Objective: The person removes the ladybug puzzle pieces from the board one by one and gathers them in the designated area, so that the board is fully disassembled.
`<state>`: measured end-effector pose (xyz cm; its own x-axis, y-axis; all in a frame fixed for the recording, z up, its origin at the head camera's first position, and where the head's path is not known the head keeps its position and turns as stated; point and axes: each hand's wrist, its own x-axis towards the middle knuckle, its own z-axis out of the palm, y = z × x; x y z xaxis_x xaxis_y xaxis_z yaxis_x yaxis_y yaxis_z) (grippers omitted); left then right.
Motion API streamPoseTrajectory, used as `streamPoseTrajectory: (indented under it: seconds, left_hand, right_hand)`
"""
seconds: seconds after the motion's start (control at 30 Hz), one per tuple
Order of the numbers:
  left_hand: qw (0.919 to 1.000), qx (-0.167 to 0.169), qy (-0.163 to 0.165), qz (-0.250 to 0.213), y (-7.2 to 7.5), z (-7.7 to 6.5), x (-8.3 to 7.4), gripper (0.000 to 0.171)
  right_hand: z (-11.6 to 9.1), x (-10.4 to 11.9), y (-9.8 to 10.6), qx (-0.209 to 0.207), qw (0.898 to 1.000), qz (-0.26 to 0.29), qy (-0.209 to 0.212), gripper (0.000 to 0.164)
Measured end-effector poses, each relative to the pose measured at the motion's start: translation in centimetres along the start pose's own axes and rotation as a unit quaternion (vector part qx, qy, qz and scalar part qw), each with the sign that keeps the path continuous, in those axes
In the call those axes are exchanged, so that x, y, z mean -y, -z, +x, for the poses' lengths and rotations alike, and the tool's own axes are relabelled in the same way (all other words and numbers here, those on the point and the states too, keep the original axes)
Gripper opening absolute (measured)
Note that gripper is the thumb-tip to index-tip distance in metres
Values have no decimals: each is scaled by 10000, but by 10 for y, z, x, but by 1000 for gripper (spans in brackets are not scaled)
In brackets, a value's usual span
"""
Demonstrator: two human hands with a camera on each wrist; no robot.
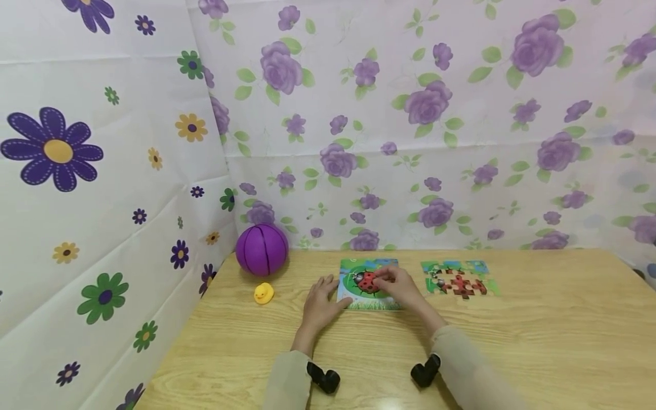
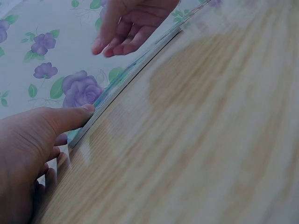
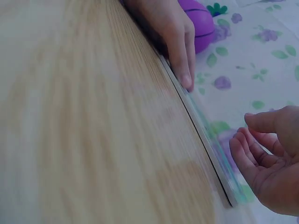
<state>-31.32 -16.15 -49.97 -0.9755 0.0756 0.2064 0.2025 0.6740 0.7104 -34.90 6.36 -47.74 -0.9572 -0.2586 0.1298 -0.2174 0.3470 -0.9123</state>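
Note:
A flat square board with a ladybug picture (image 1: 366,304) lies on the table in the head view. My left hand (image 1: 320,304) rests at its left side, thumb on the near left corner; the left wrist view shows that thumb against the board's edge (image 2: 128,80). Over the ladybug hovers my right hand (image 1: 402,288), fingers loosely bent. In the right wrist view its thumb and fingertips stand apart above the board, with nothing seen between them. Right of the board lie joined jigsaw pieces (image 1: 459,282) of a similar ladybug picture, with gaps showing wood.
A purple ball (image 1: 262,249) sits at the table's back left corner, with a yellow rubber duck (image 1: 263,293) just in front of it. Flowered cloth (image 1: 379,125) hangs behind and to the left of the wooden table (image 1: 553,336).

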Motion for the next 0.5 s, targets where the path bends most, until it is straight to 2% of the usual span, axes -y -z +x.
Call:
streamPoseTrajectory:
  seconds: [0.2,0.5]
  left_hand:
    - [10000,-3,32,30,-2,0,-1,64]
    - [10000,1,-40,-25,-1,2,-1,59]
  right_hand:
    - [0,-1,-19,304,9994,166,-48,23]
    - [-1,-2,-28,293,9994,141,-111,26]
